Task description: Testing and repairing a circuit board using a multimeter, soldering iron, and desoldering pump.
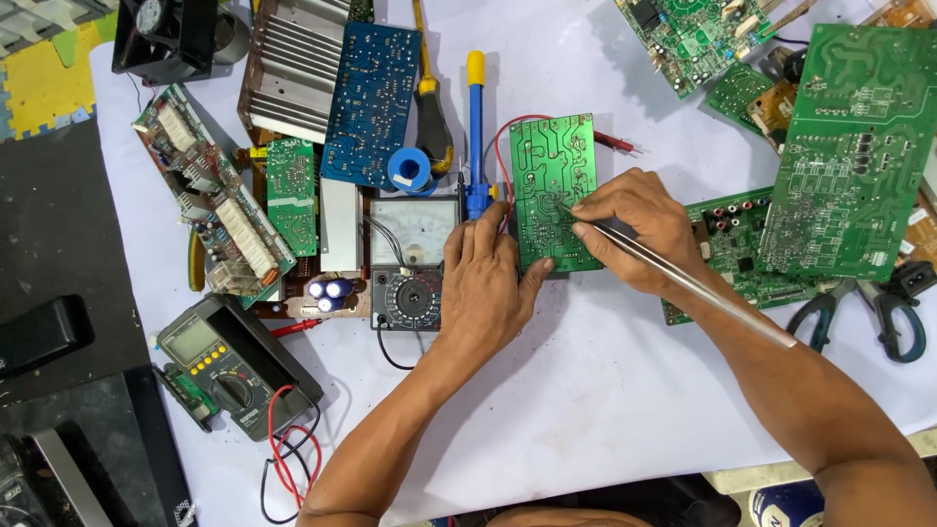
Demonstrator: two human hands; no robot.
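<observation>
As held, tweezers [683, 278] tip upper-left.

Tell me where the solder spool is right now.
In the head view, the blue solder spool lies left of centre, above the analog multimeter, between the blue circuit board and the blue desoldering pump.

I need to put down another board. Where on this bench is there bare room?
Bare white tabletop lies between the forearms, below the small green board. Another patch sits above it beside the blue desoldering pump. Left and right edges are crowded with boards.

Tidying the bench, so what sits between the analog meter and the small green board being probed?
In the head view, the left hand and the blue desoldering pump lie between the analog meter and the green board.
</observation>
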